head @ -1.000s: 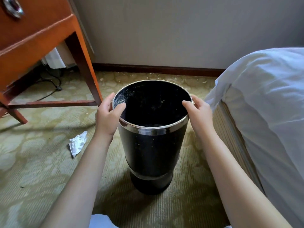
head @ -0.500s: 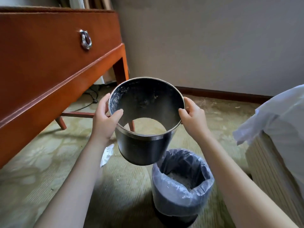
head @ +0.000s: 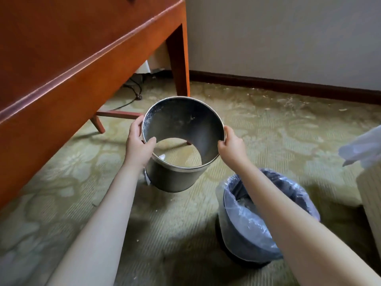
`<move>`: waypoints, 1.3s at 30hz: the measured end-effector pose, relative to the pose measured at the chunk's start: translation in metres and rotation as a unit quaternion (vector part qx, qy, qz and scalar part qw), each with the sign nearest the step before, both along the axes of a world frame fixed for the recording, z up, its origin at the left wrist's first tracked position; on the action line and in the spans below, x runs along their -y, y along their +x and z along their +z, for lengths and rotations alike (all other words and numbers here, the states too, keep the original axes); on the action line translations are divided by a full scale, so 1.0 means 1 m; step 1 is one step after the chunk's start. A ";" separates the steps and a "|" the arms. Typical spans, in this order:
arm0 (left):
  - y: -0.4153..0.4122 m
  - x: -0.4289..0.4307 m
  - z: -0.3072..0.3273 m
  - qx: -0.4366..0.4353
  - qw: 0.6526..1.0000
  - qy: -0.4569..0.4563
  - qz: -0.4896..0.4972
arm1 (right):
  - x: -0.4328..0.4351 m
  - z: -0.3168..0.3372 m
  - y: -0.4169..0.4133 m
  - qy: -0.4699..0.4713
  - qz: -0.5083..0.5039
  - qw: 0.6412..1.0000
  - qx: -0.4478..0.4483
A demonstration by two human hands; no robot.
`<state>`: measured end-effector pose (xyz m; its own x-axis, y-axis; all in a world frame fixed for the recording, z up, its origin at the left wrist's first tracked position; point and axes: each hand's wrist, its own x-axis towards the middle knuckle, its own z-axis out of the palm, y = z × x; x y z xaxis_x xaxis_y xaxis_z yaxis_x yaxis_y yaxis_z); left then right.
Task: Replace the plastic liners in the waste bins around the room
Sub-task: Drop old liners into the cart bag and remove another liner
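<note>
Two hands are gripping the rim of a bottomless metal bin shell (head: 185, 124), left hand (head: 138, 147) and right hand (head: 232, 146) on opposite sides, fingers (head: 150, 141) curling over its edge, holding it tilted above the carpet (head: 278, 129). The inner bin (head: 247, 246), wearing its plastic liner (head: 231, 183), is standing on the carpet beside it.

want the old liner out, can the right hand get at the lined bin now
Probably not yet: the right hand grips the rim of the metal sleeve. The lined bin itself sits open, close beneath that forearm.
</note>
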<state>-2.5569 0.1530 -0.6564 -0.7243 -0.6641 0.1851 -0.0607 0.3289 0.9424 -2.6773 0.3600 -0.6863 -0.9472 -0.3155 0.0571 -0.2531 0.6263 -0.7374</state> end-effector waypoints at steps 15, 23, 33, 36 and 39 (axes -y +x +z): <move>0.030 0.008 -0.130 0.246 0.966 0.044 0.066 | 0.016 -0.079 0.017 0.217 0.086 0.972 0.002; 0.007 -0.048 -0.093 0.304 0.909 -0.284 -0.014 | -0.006 -0.059 0.016 0.211 0.110 0.971 -0.037; -0.073 -0.174 -0.070 0.308 0.888 -0.226 -0.256 | -0.168 -0.052 0.002 0.123 -0.101 0.987 0.029; -0.072 -0.185 -0.090 0.403 0.863 -0.224 -0.206 | -0.192 -0.063 0.004 0.086 -0.133 0.983 0.093; -0.065 -0.187 -0.110 0.410 0.867 -0.175 -0.221 | -0.199 -0.073 0.009 0.053 -0.108 0.976 0.180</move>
<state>-2.6215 0.3396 -0.7666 -0.8771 -0.2957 -0.3786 -0.4591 0.7479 0.4795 -2.6682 0.5586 -0.7596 -0.9451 -0.0922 -0.3136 0.1569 0.7136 -0.6828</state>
